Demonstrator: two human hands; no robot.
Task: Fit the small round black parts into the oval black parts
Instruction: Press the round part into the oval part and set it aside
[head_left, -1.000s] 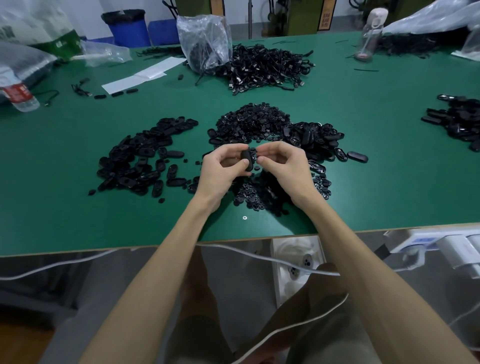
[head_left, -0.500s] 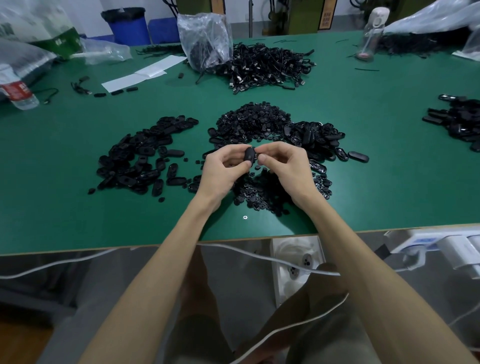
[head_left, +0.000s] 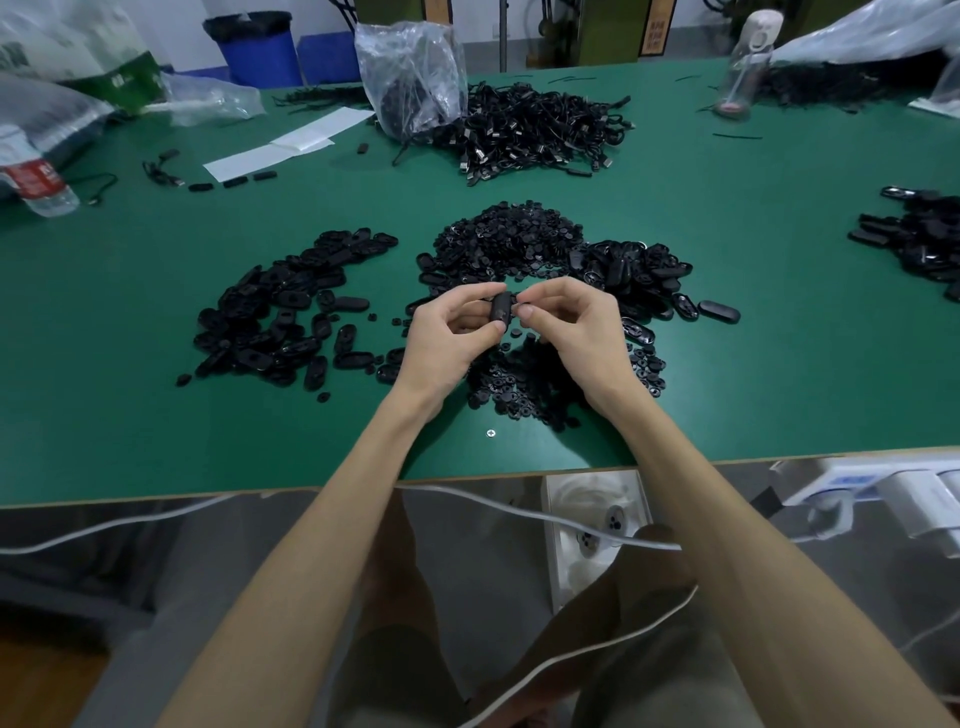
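Your forearms reach in from the near edge; both wrists are raised and the hands meet above the green table (head_left: 779, 338).

On the table, far centre: a cable heap (head_left: 535, 130) touching a clear bag (head_left: 415, 73). A blue bin (head_left: 254, 47) stands behind.

At the left is a pile of oval parts (head_left: 291, 306). A heap of round parts (head_left: 511, 239) lies just beyond your hands.

Your left hand (head_left: 447, 332) holds one oval part (head_left: 501, 306) roughly upright between thumb and curled fingers. Your right hand (head_left: 576, 327) pinches narrowly at its right edge. I cannot tell whether a round part sits between those fingertips.
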